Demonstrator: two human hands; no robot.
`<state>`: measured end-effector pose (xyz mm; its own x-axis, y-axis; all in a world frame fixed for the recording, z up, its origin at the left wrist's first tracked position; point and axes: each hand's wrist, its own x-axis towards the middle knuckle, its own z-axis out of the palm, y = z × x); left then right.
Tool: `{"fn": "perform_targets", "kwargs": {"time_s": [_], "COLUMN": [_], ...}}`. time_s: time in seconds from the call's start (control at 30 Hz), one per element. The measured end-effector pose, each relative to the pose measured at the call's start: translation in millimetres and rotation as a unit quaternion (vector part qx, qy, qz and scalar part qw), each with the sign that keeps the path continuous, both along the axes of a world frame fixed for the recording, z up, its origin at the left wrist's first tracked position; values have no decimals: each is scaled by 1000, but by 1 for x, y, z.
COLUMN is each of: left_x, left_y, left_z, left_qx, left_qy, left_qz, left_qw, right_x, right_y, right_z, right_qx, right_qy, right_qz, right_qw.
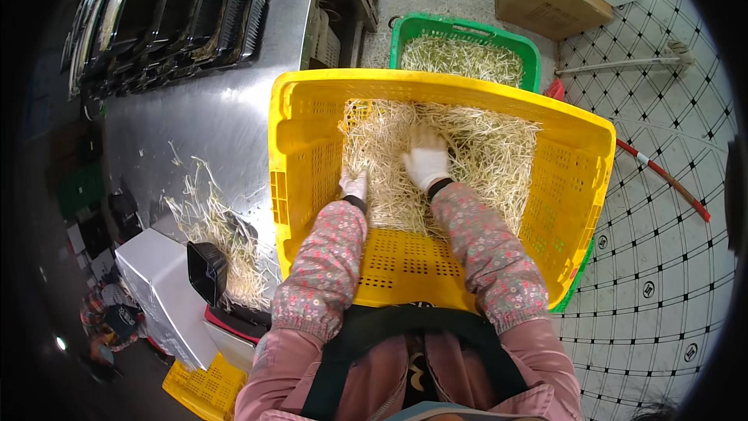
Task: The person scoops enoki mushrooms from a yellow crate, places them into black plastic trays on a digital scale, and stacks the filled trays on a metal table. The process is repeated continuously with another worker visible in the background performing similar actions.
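Note:
Thin pale sprouts (385, 187) lie in a thick mass inside a large yellow perforated plastic crate (409, 266) in front of me. My left hand (355, 183), in a white glove, rests against the left edge of the mass, near the crate's side wall. Its fingers are partly hidden, so any grip is unclear. My right hand (426, 158), also gloved in white, is palm down on the middle of the sprouts. Its fingers are stretched out and blurred. To the right of it, a darker hollow runs through the mass.
Beyond the crate, a green basket (467, 26) holds more sprouts. On the steel table (193, 123) at left are black plastic trays (193, 6), loose sprouts (216, 228) and a black tub (207, 273). A white box (166, 292) stands lower left. A person (117, 316) is behind it.

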<state>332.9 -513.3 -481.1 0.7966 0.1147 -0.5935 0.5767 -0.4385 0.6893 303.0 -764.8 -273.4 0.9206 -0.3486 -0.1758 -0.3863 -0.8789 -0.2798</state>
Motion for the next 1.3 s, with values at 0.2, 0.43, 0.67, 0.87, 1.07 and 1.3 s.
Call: {"fn": "perform_targets", "kwargs": {"time_s": [0.2,0.43,0.67,0.87,1.07,1.3], "left_x": [-32,9,82,-21,-22,-2], "left_y": [-93,-68,-82,-4,-42,-58], "left_z": [205,258,124,178,211,201], "left_qx": [-259,-142,238,97,304,226], "left_qy": [369,78,-225,-137,24,80], "left_qz": [137,-149,-490,-650,-719,-551], "left_qw": [882,975,808,741,625,799], "right_x": [-32,31,57,-82,-110,-65], "right_y": [47,-32,-8,37,44,18], "right_z": [-15,8,-28,7,-13,-14], "right_qx": [300,237,97,192,42,194], "right_qy": [68,53,1,107,10,149], "right_qz": [98,152,146,234,222,176], "right_qw": [946,958,984,947,974,954]}}
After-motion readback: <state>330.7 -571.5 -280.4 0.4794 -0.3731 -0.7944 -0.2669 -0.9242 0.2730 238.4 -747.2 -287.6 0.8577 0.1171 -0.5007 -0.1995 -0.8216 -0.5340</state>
